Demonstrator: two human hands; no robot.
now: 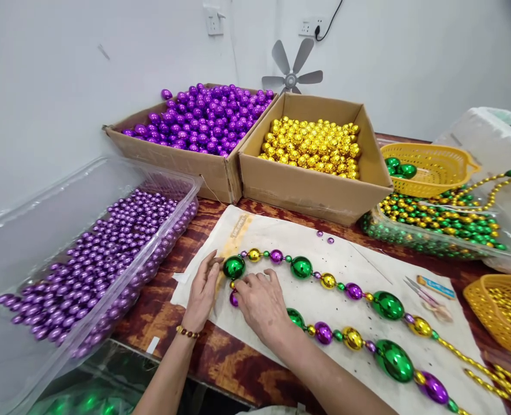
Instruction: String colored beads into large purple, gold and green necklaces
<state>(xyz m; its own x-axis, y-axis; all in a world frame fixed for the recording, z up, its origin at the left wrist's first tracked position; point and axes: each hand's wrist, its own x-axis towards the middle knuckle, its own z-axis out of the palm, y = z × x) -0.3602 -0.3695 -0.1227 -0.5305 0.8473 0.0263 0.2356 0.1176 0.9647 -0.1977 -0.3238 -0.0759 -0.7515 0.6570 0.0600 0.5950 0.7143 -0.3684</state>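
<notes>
Here's the strand, doubled back on the cloth near the bench's front edge, likely so it won't roll. Left hand flanks the green bead at the bend; right hand curls over, perhaps steadying; whether either grip pinches, can't tell.

Strand: bent double at a big green bead
Beads: shiny green, gold, purple — sizes mixed
Rows: two, slanting down rightward — the nearer partly hidden
Far row's right: small gold beads
Place: white cloth
</notes>
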